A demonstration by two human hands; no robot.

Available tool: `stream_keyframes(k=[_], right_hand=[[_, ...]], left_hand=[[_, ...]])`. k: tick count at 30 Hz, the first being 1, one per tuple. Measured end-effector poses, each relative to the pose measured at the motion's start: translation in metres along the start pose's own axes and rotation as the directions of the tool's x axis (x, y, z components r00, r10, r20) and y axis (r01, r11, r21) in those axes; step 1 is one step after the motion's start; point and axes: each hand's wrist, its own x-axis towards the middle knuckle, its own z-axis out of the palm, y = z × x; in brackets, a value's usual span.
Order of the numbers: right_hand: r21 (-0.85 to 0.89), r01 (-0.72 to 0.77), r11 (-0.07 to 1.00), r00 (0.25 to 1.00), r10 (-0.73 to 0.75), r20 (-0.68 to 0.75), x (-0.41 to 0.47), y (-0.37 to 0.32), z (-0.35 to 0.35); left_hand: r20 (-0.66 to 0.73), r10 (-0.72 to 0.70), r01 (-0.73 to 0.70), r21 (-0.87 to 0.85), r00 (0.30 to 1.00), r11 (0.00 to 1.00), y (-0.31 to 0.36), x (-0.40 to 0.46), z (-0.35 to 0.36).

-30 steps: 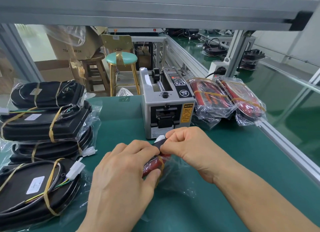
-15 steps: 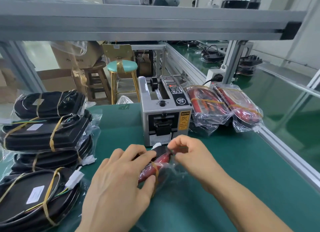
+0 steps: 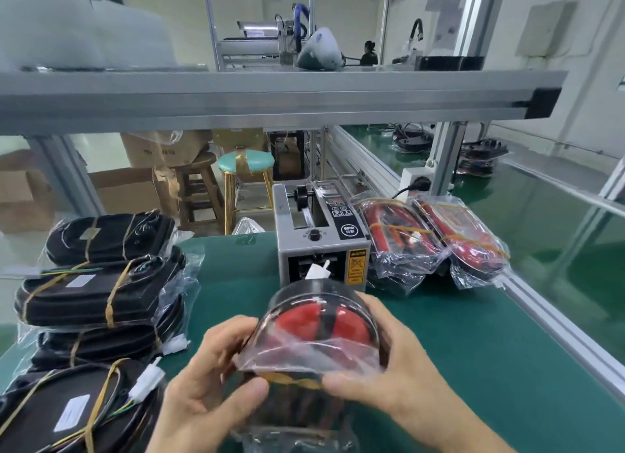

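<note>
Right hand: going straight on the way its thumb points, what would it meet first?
Probably the left hand, just across the bagged red part that the right hand grips; depth is unclear.

Left grip [image 3: 209, 385] and right grip [image 3: 402, 375] hold a bagged lamp [image 3: 318, 324] between them, up off the green table [image 3: 473, 368]. Fingers curl round both sides, thumbs on the near face. The lamp has a red lens and black rim inside a clear plastic bag, with a tan band across the lower part. A grey tape dispenser [image 3: 321, 246] stands just behind. A stack of black bagged parts [image 3: 98, 293] lies at the left of the table. Two red bagged parts [image 3: 436, 243] lie right of the dispenser, close beside it. A teal stool [image 3: 245, 161] stands beyond the far edge.
</note>
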Motion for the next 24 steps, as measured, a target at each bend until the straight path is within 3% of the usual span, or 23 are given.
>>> stream_keyframes(k=[2, 3, 7, 11, 13, 16, 20, 24], right_hand=[[-0.081, 0.052, 0.995, 0.999, -0.051, 0.019, 0.001, -0.01, -0.002], [-0.112, 0.067, 0.991, 0.998, -0.066, 0.017, 0.003, -0.012, -0.001], [-0.133, 0.088, 0.987, 0.996, -0.086, 0.021, 0.005, -0.013, 0.003], [-0.108, 0.085, 0.991, 0.996, -0.081, 0.042, 0.005, -0.011, 0.007], [-0.099, 0.064, 0.993, 0.997, -0.06, 0.046, 0.007, -0.008, 0.006], [-0.04, 0.052, 0.998, 0.997, -0.05, 0.063, 0.009, -0.005, 0.005], [0.011, -0.049, 0.999, 0.997, 0.048, 0.063, 0.007, 0.003, 0.007], [-0.052, -0.085, 0.995, 0.99, 0.09, 0.107, -0.008, 0.011, 0.011]], left_hand=[[0.001, -0.107, 0.106, -0.192, 0.994, 0.976, -0.001, -0.001, -0.002], [0.016, -0.078, 0.079, -0.191, 0.997, 0.978, 0.001, 0.001, -0.003], [0.003, 0.058, -0.058, 0.074, 0.998, 0.996, 0.02, 0.009, 0.008], [-0.137, 0.02, -0.017, 0.024, 0.99, 1.0, 0.03, 0.016, 0.011], [-0.029, 0.028, -0.024, 0.123, 0.999, 0.992, 0.031, 0.019, 0.014], [0.125, -0.059, 0.044, 0.119, 0.99, 0.992, 0.024, 0.022, 0.021], [0.064, -0.107, 0.112, -0.073, 0.992, 0.991, 0.013, 0.027, 0.024], [0.053, -0.233, 0.234, -0.406, 0.971, 0.884, 0.003, 0.028, 0.01]])
